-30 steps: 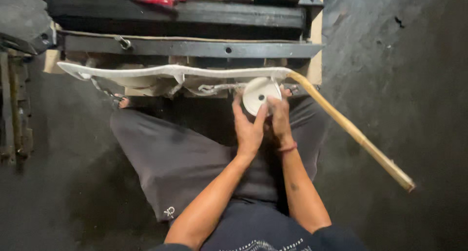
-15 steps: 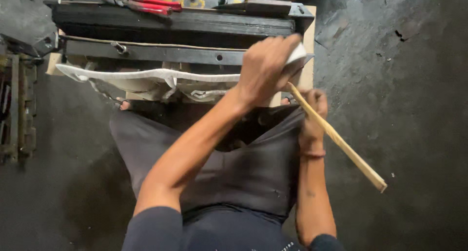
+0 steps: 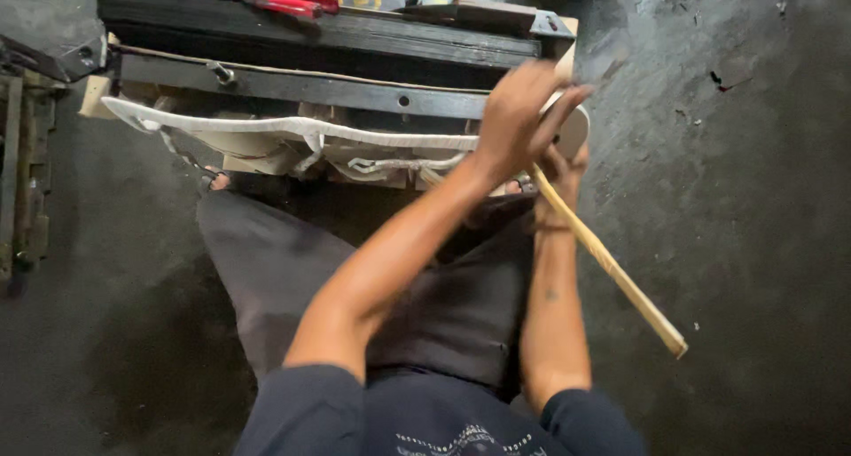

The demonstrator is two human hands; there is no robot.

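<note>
I sit on the floor holding a long wooden strip (image 3: 620, 279) that runs from lower right up to the left, where it is wrapped in white tape (image 3: 292, 126). My left hand (image 3: 519, 115) reaches across and grips a white tape roll (image 3: 576, 130) at the point where the wrapping ends. My right hand (image 3: 560, 168) sits just under it, closed around the bare wood. The left hand hides most of the roll.
A dark, heavy workbench (image 3: 310, 39) stands just beyond the strip, with red-handled pliers (image 3: 284, 0) on top. Loose white strands (image 3: 381, 163) hang under the wrapped part. A wooden frame (image 3: 22, 181) lies at the far left on the dark concrete floor (image 3: 753, 199).
My left hand has carried the tape roll up and around the strip, crossing over my right hand. The right hand has shifted down onto the bare wood.
</note>
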